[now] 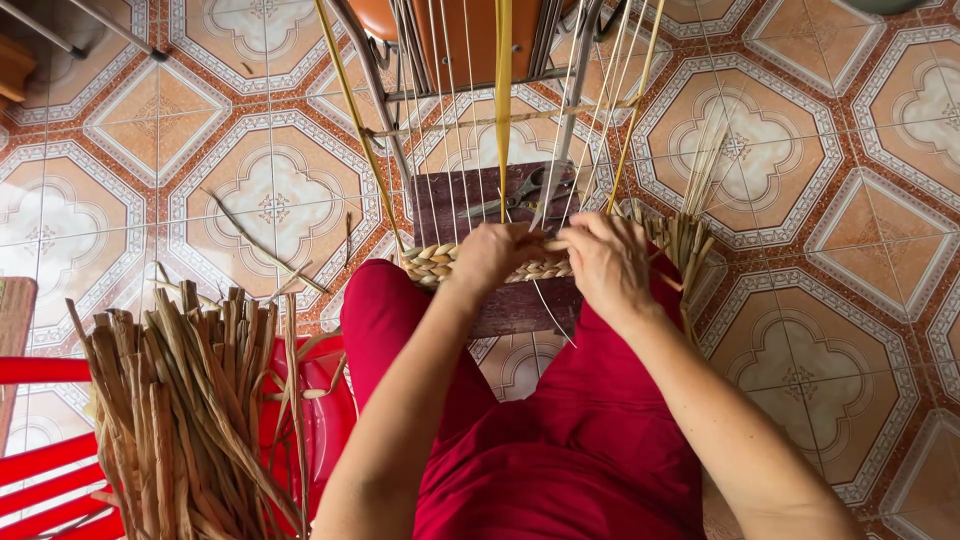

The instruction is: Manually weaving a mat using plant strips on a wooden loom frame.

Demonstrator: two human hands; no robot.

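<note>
Here both hands meet over a woven band of dried straw (440,262) that lies across a dark wooden board (520,300) on the person's lap. The left hand (492,256) is curled closed, its fingers pinching the straw at the working edge of the band. The right hand (608,266) sits just beside it, touching it, fingers bent down around the same strand; how tightly it grips I cannot tell. Thin white strings (450,120) run taut away from the hands toward a metal chair frame (385,110). Just beyond the knuckles, a pair of scissors (525,192) rests on the board. Loose straw ends (690,235) fan out past the right hand. Well to the left of the left arm, a thick bundle of dried straw (190,400) stands on a red plastic chair (320,420).
</note>
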